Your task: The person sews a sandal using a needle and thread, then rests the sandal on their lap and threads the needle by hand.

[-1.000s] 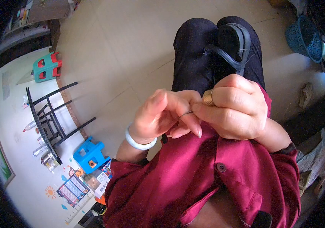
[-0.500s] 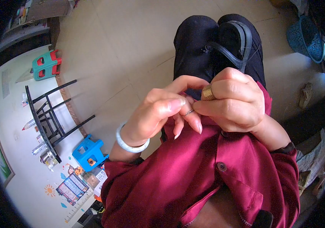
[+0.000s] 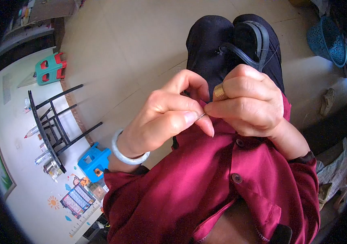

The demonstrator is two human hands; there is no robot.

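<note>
My left hand [image 3: 165, 116] is closed in a pinch, thumb against fingers, on a thin metal needle [image 3: 201, 116]. The other end of the needle meets the pinched fingertips of my right hand [image 3: 250, 101], whose remaining fingers are curled in. A gold-coloured thimble ring [image 3: 219, 92] sits on a right-hand finger. Just beyond the hands, a black flip-flop [image 3: 264, 44] lies on my lap over the dark trousers [image 3: 208, 40], its strap [image 3: 240, 57] facing up. A fine thread shows faintly beside it. A pale bangle [image 3: 129, 156] circles my left wrist.
At left stand a black folding table [image 3: 45, 132] with bottles and jars, a blue stool [image 3: 94, 162] and a green-and-red stool [image 3: 49, 69]. A blue perforated basket [image 3: 324, 40] is at upper right, a shoe [image 3: 327, 101] below it on the tiled floor [image 3: 129, 44].
My left hand has shifted slightly left and its fingers have drawn in to a tighter pinch on the needle. My right hand has moved up slightly.
</note>
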